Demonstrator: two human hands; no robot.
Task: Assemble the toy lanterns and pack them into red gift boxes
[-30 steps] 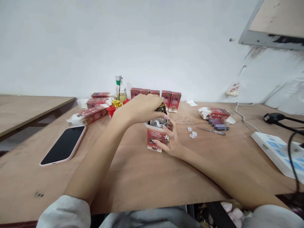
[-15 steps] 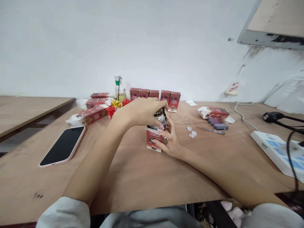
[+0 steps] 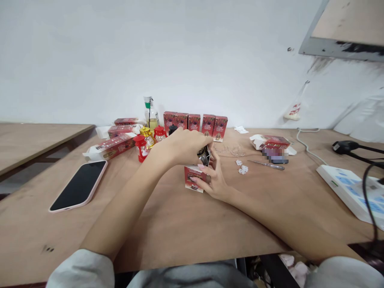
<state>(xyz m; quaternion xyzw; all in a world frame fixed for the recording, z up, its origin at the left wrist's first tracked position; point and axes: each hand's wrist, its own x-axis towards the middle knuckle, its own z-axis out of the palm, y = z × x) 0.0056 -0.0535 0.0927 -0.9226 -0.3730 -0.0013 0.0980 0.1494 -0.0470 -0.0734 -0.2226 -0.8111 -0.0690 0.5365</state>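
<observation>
Your left hand (image 3: pixel 182 146) is curled downward, its fingers closed over the top of a small lantern (image 3: pixel 204 155), of which only a dark and silvery part shows under the fingertips. The small lantern sits partly inside the open red box (image 3: pixel 193 178), which stands upright near the middle of the table (image 3: pixel 180 228). Your right hand (image 3: pixel 215 181) wraps around the right side of that box, with the fingers loosely spread, the tips pressed to its front face and top edge, and the thumb up by the lantern.

Along the table's far edge stands a row of closed red boxes (image 3: pixel 195 121), with a clear bottle (image 3: pixel 151 115) at its left end. Just in front of the bottle stand a gold lantern (image 3: pixel 147 134) and a red lantern (image 3: pixel 140 147). Flattened cartons (image 3: pixel 111 145) lie further left. A phone (image 3: pixel 79 185) lies face up near the left edge. To the right of your hands lie small white pieces (image 3: pixel 243 168) and a screwdriver (image 3: pixel 267 165), and a power strip (image 3: pixel 350 191) rests at the right edge.
</observation>
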